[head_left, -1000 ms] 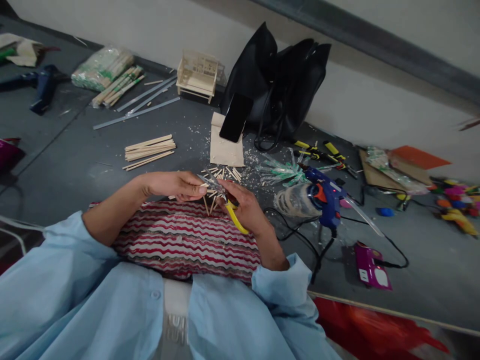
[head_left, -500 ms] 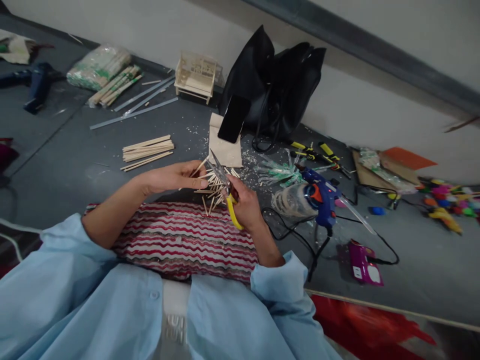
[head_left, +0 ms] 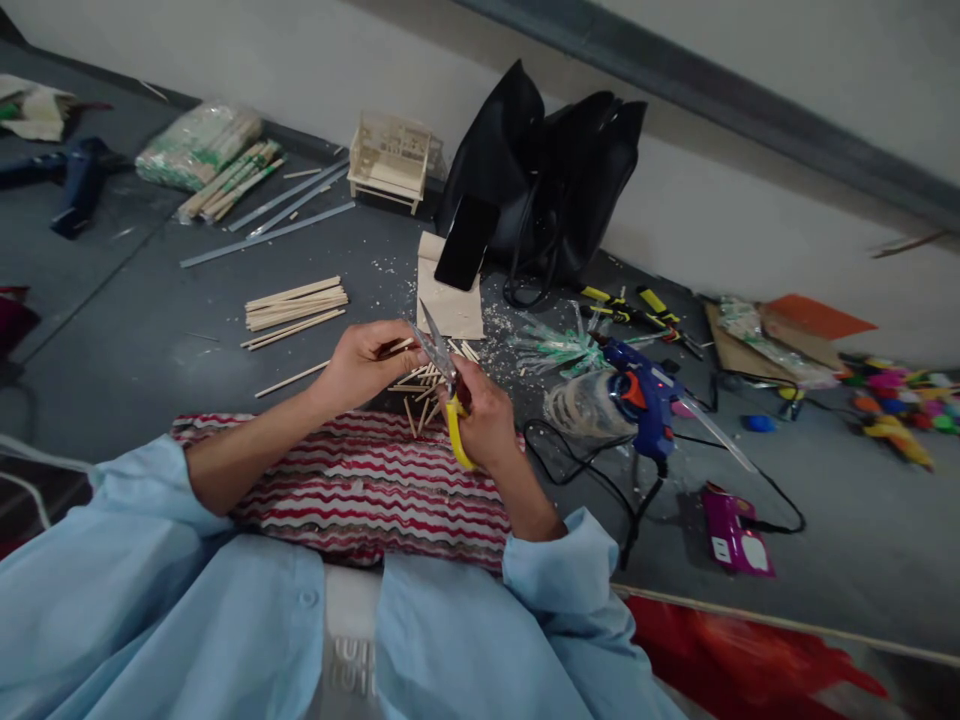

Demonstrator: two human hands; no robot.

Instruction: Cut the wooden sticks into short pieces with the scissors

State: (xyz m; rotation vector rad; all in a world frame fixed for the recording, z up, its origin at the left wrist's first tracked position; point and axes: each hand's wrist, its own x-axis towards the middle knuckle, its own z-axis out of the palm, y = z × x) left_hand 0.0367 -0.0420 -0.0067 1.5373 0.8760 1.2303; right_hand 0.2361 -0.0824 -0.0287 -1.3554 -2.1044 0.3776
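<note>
My right hand (head_left: 484,420) is closed on yellow-handled scissors (head_left: 442,380), whose blades point up and to the left. My left hand (head_left: 367,362) pinches a thin wooden stick (head_left: 399,347) and holds its end by the blades. Under both hands a heap of short cut sticks (head_left: 424,385) lies on the grey floor (head_left: 150,340). A red and white striped cloth (head_left: 360,480) covers my lap just below the hands.
A bundle of long sticks (head_left: 296,305) lies to the left. A blue glue gun (head_left: 645,400) with black cable stands to the right, beside a purple box (head_left: 731,530). Behind are a black bag (head_left: 540,180), a leaning phone (head_left: 465,242) and a small wooden model (head_left: 394,160).
My left hand has drawn back towards me and curled tighter round the stick. The scissors have risen, their blades now pointing more upward. One long stick now lies on the floor left of my hand.
</note>
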